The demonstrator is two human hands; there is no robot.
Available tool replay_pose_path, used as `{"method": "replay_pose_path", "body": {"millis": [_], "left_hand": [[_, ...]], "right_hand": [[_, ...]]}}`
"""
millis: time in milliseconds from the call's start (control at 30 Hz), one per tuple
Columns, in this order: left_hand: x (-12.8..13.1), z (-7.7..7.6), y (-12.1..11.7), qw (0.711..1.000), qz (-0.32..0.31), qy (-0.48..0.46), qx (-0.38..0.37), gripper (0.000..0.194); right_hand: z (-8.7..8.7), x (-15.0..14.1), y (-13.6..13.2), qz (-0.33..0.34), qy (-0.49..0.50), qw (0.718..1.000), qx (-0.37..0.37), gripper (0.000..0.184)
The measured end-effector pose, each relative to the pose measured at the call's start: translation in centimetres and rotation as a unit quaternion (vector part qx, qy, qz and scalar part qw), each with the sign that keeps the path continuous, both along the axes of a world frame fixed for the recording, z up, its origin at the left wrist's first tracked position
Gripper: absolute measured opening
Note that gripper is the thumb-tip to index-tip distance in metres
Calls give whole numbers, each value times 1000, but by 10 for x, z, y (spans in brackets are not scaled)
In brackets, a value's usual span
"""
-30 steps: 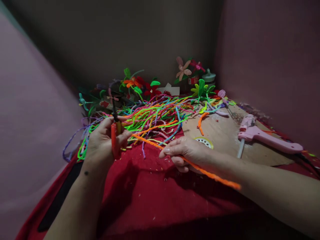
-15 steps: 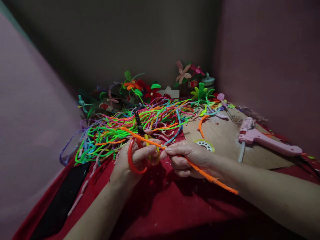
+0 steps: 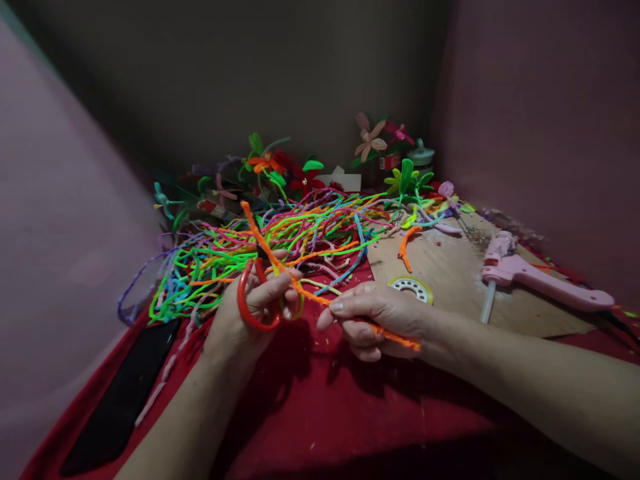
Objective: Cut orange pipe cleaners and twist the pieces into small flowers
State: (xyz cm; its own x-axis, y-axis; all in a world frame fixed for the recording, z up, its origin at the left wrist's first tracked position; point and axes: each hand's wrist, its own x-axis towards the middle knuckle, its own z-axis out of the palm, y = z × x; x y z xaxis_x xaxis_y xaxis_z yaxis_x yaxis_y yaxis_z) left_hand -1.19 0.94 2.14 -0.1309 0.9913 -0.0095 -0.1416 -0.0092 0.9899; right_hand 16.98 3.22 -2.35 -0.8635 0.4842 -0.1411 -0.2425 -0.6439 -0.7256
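My left hand (image 3: 240, 320) has its fingers through the red and yellow handles of a pair of scissors (image 3: 242, 297), whose dark blades point away and are mostly hidden. Thumb and fingers of that hand also press on an orange pipe cleaner (image 3: 260, 232), which slants up past them to the left. My right hand (image 3: 377, 310) is closed round the same pipe cleaner farther along, and its other end sticks out below the palm. A stretch of the orange stem runs between the two hands, above the red cloth (image 3: 320, 400).
Behind my hands lies a heap of coloured pipe cleaners (image 3: 300, 227), with pipe-cleaner flowers (image 3: 370, 140) at the back. A pink glue gun (image 3: 545, 280) and a tape roll (image 3: 413, 290) rest on the brown board (image 3: 460, 307). A black phone-like slab (image 3: 125, 393) lies left.
The orange pipe cleaner has slid through my right hand, leaving a shorter tail, and its far end points up more steeply. My left hand has shifted left with the scissors, turning their blades away.
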Motion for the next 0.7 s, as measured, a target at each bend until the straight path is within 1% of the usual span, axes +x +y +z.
{"method": "replay_pose_path", "body": {"millis": [67, 133, 267, 367, 433, 500, 633, 700], "left_hand": [[5, -1, -3, 999, -40, 5, -19, 32], [9, -2, -4, 998, -57, 14, -34, 33], [13, 0, -6, 997, -27, 65, -26, 26], [14, -1, -7, 997, -11, 75, -10, 27], [14, -3, -7, 997, -21, 67, -9, 35], [15, -5, -7, 997, -37, 64, -14, 39], [18, -7, -7, 996, -53, 72, -19, 37], [20, -7, -8, 996, -53, 65, -16, 38]], "right_hand": [[0, 0, 0, 6, 10, 1000, -6, 21], [1, 1, 1, 8, 11, 1000, -6, 22], [1, -1, -1, 8, -4, 1000, 2, 22], [1, -4, -3, -28, -32, 998, 42, 18], [3, -6, -5, -60, -55, 994, 73, 18], [5, -8, -7, -74, -79, 989, 97, 18], [7, -10, -9, -104, -133, 973, 156, 13], [6, -10, -10, -130, -156, 963, 178, 16]]}}
